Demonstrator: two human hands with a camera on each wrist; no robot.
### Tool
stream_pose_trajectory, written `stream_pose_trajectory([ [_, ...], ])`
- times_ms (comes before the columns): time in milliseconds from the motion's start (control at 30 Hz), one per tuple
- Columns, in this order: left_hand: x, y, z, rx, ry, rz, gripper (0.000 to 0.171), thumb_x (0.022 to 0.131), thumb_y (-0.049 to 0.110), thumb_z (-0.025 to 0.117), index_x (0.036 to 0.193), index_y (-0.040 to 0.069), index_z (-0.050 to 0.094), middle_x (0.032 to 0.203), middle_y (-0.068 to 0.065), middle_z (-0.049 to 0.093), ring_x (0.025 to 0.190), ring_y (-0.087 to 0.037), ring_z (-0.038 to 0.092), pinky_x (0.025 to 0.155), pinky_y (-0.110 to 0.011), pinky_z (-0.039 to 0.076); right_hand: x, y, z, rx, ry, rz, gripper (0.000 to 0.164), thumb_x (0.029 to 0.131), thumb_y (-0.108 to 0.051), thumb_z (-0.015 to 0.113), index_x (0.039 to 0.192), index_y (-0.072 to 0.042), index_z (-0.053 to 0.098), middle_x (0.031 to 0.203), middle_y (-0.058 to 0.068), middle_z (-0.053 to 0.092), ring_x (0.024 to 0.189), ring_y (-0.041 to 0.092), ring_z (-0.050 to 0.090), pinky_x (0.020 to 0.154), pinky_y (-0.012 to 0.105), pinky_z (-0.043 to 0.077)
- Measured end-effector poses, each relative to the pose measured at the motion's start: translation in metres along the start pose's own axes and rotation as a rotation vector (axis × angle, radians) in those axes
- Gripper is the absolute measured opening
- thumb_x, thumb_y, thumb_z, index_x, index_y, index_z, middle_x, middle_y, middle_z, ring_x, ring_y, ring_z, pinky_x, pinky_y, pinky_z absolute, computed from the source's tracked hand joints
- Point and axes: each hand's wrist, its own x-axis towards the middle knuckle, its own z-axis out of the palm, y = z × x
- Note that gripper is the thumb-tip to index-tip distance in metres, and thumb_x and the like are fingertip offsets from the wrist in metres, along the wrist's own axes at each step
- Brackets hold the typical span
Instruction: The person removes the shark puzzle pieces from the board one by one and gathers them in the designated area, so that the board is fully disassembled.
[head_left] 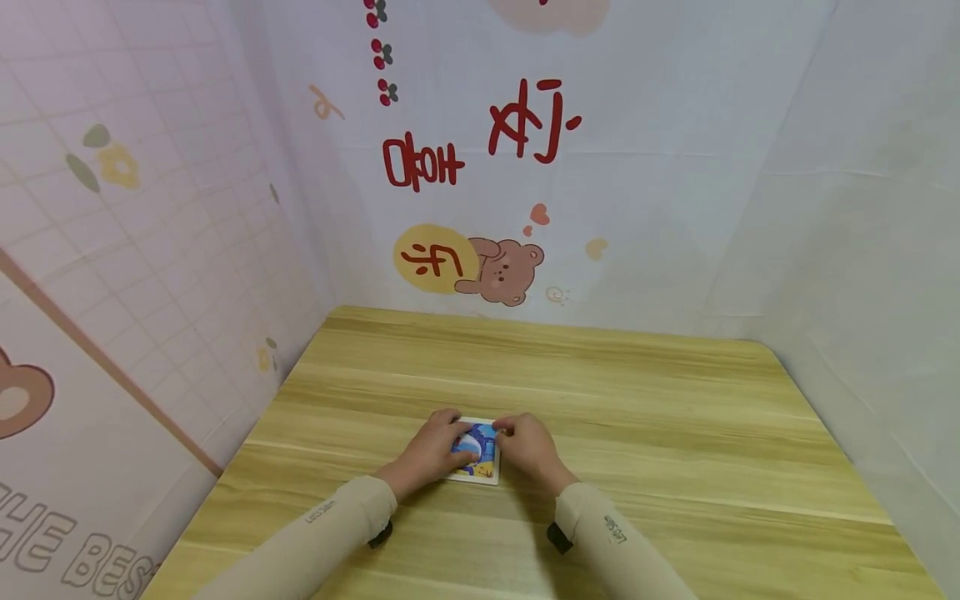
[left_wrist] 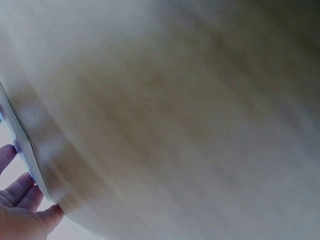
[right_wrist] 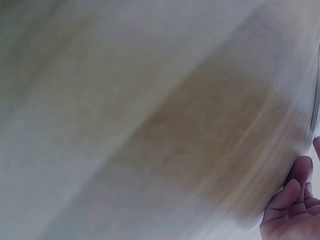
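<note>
A small square picture board (head_left: 486, 471) with a white border lies on the wooden table. Its face carries a blue, white and yellow cartoon picture. My left hand (head_left: 433, 448) holds the board from the left, with fingers over its far edge and the thumb across the picture. In the left wrist view, the fingers of that hand (left_wrist: 22, 210) meet the board's edge. From the right, my right hand (head_left: 531, 450) pinches at the far right corner with curled index finger and thumb. The right wrist view catches this hand (right_wrist: 295, 205) beside a thin sliver of the edge.
The light wooden table (head_left: 675, 433) runs out to rounded far corners. White printed sheets hang around it, with a bear drawing (head_left: 510, 271) and red characters on the back sheet (head_left: 660, 208).
</note>
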Motion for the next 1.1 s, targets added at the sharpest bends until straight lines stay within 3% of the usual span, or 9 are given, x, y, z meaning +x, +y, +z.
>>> stream_pose_trajectory([
  [133, -0.0007, -0.0009, 0.0004, 0.007, 0.001, 0.004, 0.050, 0.089, 0.031, 0.076, 0.127, -0.001, 0.064, 0.131, -0.022, 0.053, 0.125, -0.040, 0.047, 0.104, -0.051, 0.041, 0.0012, -0.0008, 0.0004, 0.001, -0.002, 0.005, 0.027, 0.087, -0.012, 0.065, 0.110, -0.008, 0.077, 0.105, 0.006, 0.072, 0.085, 0.018, 0.059, 0.075, 0.038, 0.051],
  [300, -0.0017, -0.0011, -0.0001, 0.021, -0.010, 0.026, 0.045, 0.091, 0.031, 0.074, 0.127, 0.004, 0.067, 0.133, -0.023, 0.052, 0.126, -0.041, 0.046, 0.104, -0.054, 0.040, 0.0016, -0.0011, 0.0005, 0.022, -0.017, 0.003, 0.032, 0.086, -0.011, 0.063, 0.116, -0.007, 0.075, 0.099, 0.007, 0.072, 0.071, 0.018, 0.054, 0.059, 0.030, 0.043],
  [567, -0.0016, -0.0029, 0.0007, 0.051, -0.037, 0.058, 0.042, 0.095, 0.033, 0.068, 0.129, 0.009, 0.067, 0.137, -0.024, 0.048, 0.127, -0.041, 0.044, 0.105, -0.054, 0.039, 0.0016, 0.0004, -0.0002, 0.083, -0.033, 0.028, 0.029, 0.088, -0.009, 0.061, 0.113, -0.007, 0.076, 0.101, 0.004, 0.069, 0.053, 0.013, 0.044, 0.048, 0.026, 0.035],
  [700, -0.0015, -0.0028, 0.0005, 0.038, -0.029, 0.065, 0.041, 0.094, 0.030, 0.070, 0.128, 0.008, 0.068, 0.136, -0.026, 0.048, 0.126, -0.042, 0.044, 0.104, -0.056, 0.039, 0.0027, -0.0011, -0.0028, 0.062, -0.052, 0.005, 0.030, 0.087, -0.009, 0.061, 0.114, -0.006, 0.075, 0.100, 0.005, 0.069, 0.057, 0.014, 0.046, 0.050, 0.027, 0.036],
  [933, -0.0007, -0.0020, 0.0031, 0.042, -0.021, 0.081, 0.040, 0.094, 0.030, 0.070, 0.127, 0.008, 0.069, 0.136, -0.027, 0.049, 0.125, -0.044, 0.045, 0.104, -0.056, 0.039, 0.0048, -0.0020, -0.0076, 0.068, -0.110, 0.025, 0.029, 0.086, -0.011, 0.065, 0.113, -0.008, 0.074, 0.100, 0.006, 0.068, 0.080, 0.018, 0.055, 0.070, 0.033, 0.047],
  [1100, -0.0005, -0.0004, 0.0017, 0.050, -0.041, 0.035, 0.041, 0.094, 0.032, 0.069, 0.129, 0.011, 0.068, 0.138, -0.025, 0.048, 0.128, -0.042, 0.044, 0.106, -0.055, 0.037, 0.0058, -0.0031, -0.0077, 0.127, -0.125, 0.038, 0.028, 0.085, -0.008, 0.066, 0.112, -0.006, 0.073, 0.091, 0.004, 0.063, 0.075, 0.017, 0.053, 0.064, 0.030, 0.046],
])
